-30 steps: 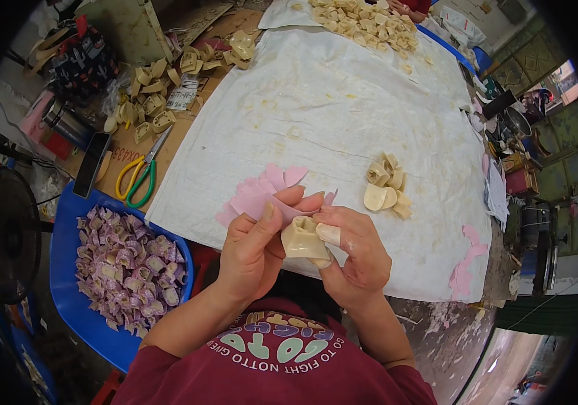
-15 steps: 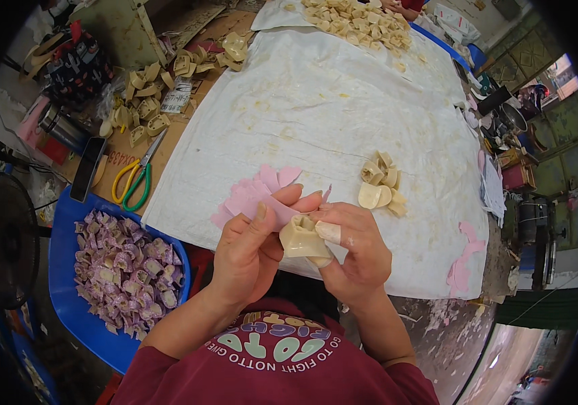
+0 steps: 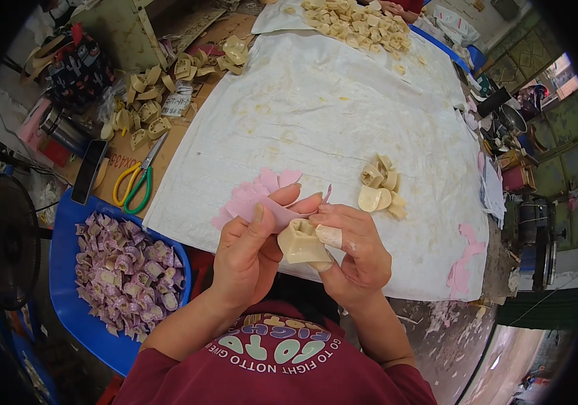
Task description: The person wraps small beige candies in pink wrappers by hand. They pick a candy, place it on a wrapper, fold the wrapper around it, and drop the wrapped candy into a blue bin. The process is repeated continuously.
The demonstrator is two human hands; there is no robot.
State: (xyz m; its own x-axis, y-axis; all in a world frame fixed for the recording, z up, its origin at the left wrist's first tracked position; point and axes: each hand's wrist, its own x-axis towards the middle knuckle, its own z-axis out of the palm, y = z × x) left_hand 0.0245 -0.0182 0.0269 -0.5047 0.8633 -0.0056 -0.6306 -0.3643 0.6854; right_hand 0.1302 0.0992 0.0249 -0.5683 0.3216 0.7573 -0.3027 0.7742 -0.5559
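My left hand point(image 3: 243, 260) pinches a pink cut piece of thin sheet material point(image 3: 281, 214) between thumb and fingers. In my right hand point(image 3: 358, 253) sits a glossy cream shoe heel point(image 3: 300, 244), its hollow end up, right against the pink piece. Pale tape wraps a fingertip of that hand. Just beyond my left hand, a fanned pile of pink pieces point(image 3: 245, 192) lies on the white cloth point(image 3: 289, 121). A small cluster of cream heels point(image 3: 382, 185) rests on the cloth past my right hand.
A blue basin point(image 3: 66, 270) full of purple glittery heels point(image 3: 130, 277) stands at the left. Near it lie scissors point(image 3: 142, 177) and a phone point(image 3: 90, 172). More heels point(image 3: 147, 108) are at the back left, with a large heap point(image 3: 363, 27) at the far end, beside another person. Pink scraps point(image 3: 466, 263) lie right.
The heel in my right hand has tilted slightly, and the pink piece has shifted a little against it. Both hands stay in nearly the same place.
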